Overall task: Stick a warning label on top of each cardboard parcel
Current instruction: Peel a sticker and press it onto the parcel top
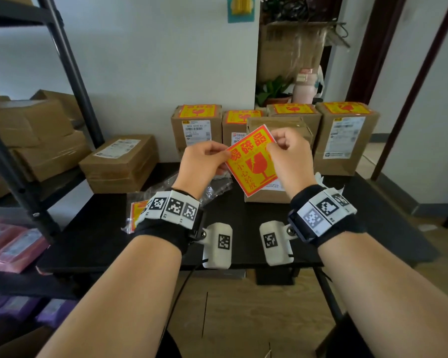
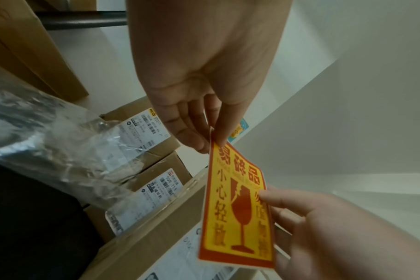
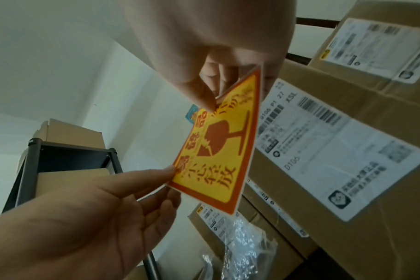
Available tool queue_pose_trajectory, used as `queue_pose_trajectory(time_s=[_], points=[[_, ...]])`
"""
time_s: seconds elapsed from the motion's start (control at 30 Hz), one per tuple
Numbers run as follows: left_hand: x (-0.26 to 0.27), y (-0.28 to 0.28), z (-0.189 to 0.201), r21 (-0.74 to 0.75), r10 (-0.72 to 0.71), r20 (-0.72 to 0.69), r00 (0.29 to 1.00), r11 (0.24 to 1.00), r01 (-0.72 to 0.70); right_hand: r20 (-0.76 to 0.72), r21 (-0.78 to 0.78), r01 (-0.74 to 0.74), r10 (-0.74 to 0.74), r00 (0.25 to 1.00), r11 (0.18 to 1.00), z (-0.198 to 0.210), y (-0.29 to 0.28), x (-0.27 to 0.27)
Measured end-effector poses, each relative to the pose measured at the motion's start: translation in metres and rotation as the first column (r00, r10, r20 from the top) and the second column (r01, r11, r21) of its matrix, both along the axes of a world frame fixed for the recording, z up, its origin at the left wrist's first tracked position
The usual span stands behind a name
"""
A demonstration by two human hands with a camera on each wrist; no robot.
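Label (image 1: 252, 160) pinched by both hands; unlabelled parcel (image 1: 277, 127) behind; labelled parcels beyond.

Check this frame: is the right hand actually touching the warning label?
Touching. The right wrist view shows the right hand pinching the warning label at its corner, thumb on the printed face; the left hand pinches the opposite corner.

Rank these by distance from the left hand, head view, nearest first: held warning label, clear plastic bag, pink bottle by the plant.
1. Warning label: pinched at its left corner in the left hand.
2. Clear plastic bag: on the table, just below and right of that hand.
3. Pink bottle: far back right, behind the labelled parcels, beside the plant.
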State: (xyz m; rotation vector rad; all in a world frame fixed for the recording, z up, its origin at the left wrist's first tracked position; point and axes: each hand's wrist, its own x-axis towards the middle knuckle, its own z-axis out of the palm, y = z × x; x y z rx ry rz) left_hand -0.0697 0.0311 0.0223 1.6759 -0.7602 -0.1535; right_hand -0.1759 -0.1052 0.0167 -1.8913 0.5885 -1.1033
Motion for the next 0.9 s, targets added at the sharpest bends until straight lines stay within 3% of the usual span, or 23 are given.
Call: queue_pose_trajectory(time_s=[0.13,0.27,0.37,0.5,0.9], points=[[-0.006,-0.004,0.007,-0.146,0.004,-0.083,0.997,0.989,-0.016,0.061,-0.118,0.114,-0.108,0.992,0.986,0.007,-0.006,-0.006],[-0.008,-0.006,0.012,-0.283,0.039,-0.210,0.977,0.954,-0.099,0.116,-0.339,0.286,-0.262,0.958,0.896,0.014,-0.004,-0.006],[-0.012,-0.009,0.017,-0.359,-0.034,-0.312,0.950,0.930,-0.085,0.074,-0.474,0.203,-0.191,0.979,0.857,0.016,0.004,-0.001],[-0.019,-0.012,0.023,-0.423,-0.154,-0.397,0.905,0.906,-0.031,0.024,-0.522,0.098,-0.100,0.995,0.847,0.011,0.011,0.003],[-0.021,-0.010,0.030,-0.412,-0.353,-0.399,0.847,0.894,0.178,-0.015,-0.525,0.061,-0.081,0.997,0.849,0.011,0.005,0.000]])
